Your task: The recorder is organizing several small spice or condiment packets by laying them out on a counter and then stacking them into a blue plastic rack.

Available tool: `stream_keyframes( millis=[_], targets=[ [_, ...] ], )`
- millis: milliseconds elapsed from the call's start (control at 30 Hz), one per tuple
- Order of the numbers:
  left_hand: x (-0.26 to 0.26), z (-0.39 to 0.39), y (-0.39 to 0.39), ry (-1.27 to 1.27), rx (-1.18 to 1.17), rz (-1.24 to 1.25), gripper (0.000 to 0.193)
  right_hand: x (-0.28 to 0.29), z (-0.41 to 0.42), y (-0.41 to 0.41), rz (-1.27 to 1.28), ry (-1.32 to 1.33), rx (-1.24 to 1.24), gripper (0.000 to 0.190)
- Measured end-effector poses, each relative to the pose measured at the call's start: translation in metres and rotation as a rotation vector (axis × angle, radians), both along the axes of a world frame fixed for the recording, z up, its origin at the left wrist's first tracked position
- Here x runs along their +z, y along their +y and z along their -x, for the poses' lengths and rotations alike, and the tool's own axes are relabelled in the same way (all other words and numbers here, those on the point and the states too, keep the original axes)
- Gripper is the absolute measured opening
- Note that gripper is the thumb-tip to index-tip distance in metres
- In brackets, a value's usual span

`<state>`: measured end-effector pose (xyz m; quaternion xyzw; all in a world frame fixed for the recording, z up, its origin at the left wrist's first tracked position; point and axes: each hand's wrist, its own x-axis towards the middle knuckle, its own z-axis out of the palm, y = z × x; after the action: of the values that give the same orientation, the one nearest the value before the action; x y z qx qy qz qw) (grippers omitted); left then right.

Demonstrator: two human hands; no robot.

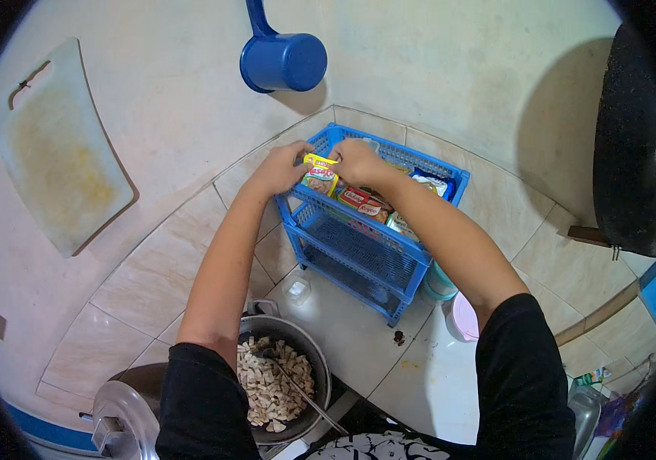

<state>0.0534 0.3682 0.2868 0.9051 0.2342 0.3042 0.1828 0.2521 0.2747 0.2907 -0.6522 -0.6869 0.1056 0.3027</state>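
Both my hands reach over the top tier of a blue plastic rack point(357, 233). A yellow Masako seasoning packet point(321, 174) stands upright between them; my left hand point(283, 167) grips its upper left edge. My right hand point(357, 161) is at its upper right corner, fingertips partly hidden. Beside it in the tier lie a Royco seasoning packet point(369, 210) and a blue and white packet point(434, 184). Below my left arm, a pot point(322, 368) holds chopped pale pieces point(282, 385) and a metal-handled utensil point(311, 399).
A blue dipper point(288, 60) and a white cutting board point(66, 155) hang on the wall. A dark wok point(630, 149) hangs at right. Lidded containers, one with a pink lid point(466, 316), stand right of the rack. A clear lid point(126, 422) is at lower left.
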Motion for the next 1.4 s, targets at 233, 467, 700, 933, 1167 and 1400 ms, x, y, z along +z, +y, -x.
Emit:
stream_keyframes(
  millis=[233, 467, 700, 933, 1167, 1400],
  targets=[
    [-0.006, -0.021, 0.002, 0.218, 0.082, -0.030, 0.045, -0.021, -0.008, 0.003, 0.184, 0.333, -0.022, 0.010],
    [0.006, -0.028, -0.008, 0.413, 0.201, 0.141, 0.053, -0.047, -0.024, 0.023, 0.258, 0.572, -0.068, 0.004],
    [-0.017, -0.020, 0.012, 0.339, 0.109, 0.065, 0.050, -0.021, 0.002, 0.004, 0.265, -0.186, -0.025, 0.041],
    [-0.017, -0.042, 0.011, 0.526, 0.069, 0.060, 0.041, -0.037, -0.010, -0.001, 0.105, -0.326, 0.020, 0.035],
    [-0.019, -0.049, 0.013, 0.623, 0.200, -0.066, 0.037, -0.044, -0.005, 0.001, 0.074, -0.307, -0.007, 0.037],
    [-0.019, -0.044, -0.013, 0.303, 0.245, -0.108, 0.028, -0.035, -0.015, -0.012, 0.007, -0.340, 0.001, 0.034]
  ],
)
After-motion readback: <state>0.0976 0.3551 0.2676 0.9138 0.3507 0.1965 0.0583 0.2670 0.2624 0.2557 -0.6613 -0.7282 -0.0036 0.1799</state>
